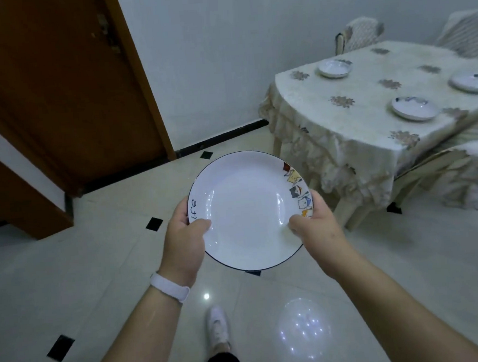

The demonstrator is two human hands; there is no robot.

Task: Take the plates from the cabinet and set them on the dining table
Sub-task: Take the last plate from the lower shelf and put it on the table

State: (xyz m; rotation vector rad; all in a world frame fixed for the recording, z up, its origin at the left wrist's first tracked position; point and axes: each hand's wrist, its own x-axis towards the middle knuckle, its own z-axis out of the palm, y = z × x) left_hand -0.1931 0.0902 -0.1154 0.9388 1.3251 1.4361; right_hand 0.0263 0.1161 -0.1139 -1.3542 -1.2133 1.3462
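Observation:
A white plate [248, 208] with a dark rim and small cartoon figures along its right edge is held level over the floor. My left hand [184, 241] grips its left edge, thumb on top. My right hand [317, 226] grips its right edge the same way. The dining table [356, 133], under a cream flowered cloth, stands at the upper right, apart from the held plate. Three white plates rest on it: one at the far left corner [334, 68], one near the front [414, 108], one at the right edge [472, 81]. The cabinet is out of view.
A brown wooden door [64, 88] and frame fill the upper left. Covered chairs stand behind the table [359, 34] and at its near right side [463, 173]. The floor is pale glossy tile with small black insets. My white shoe [217, 328] shows at the bottom.

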